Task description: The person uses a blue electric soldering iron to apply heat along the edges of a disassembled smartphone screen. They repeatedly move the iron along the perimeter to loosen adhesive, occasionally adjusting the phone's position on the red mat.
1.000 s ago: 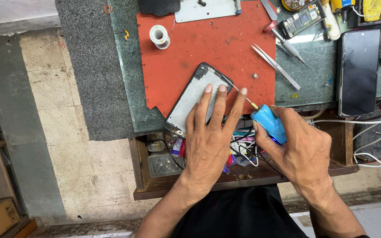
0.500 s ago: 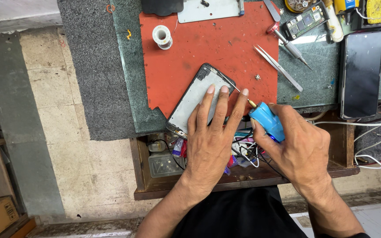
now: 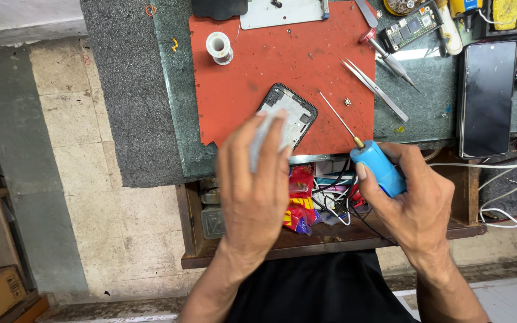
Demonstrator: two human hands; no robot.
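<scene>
Left hand (image 3: 255, 185) is raised over the front edge of the bench (image 3: 175, 119), fingers close together and bent around a pale flat piece (image 3: 262, 139); motion blur, so I cannot tell what the piece is. Just beyond its fingertips, the opened phone (image 3: 288, 113) lies tilted on the red mat (image 3: 282, 60), near the mat's front edge, insides facing up.

Right hand (image 3: 417, 200) grips a blue screwdriver (image 3: 378, 167), fingers wrapped tight around the handle. The thin shaft points up-left, its tip over the mat just right of the phone, not touching it.

Small screw-like part (image 3: 347, 102) sits on the mat near its right edge. Tweezers (image 3: 375, 90) lie diagonally across that edge. White spool (image 3: 219, 48) near the mat's back-left corner. Dark phone (image 3: 487, 98) lies face up toward the bench's right end. Open drawer (image 3: 324, 233) below the front edge is crammed with cables and red packets.
</scene>
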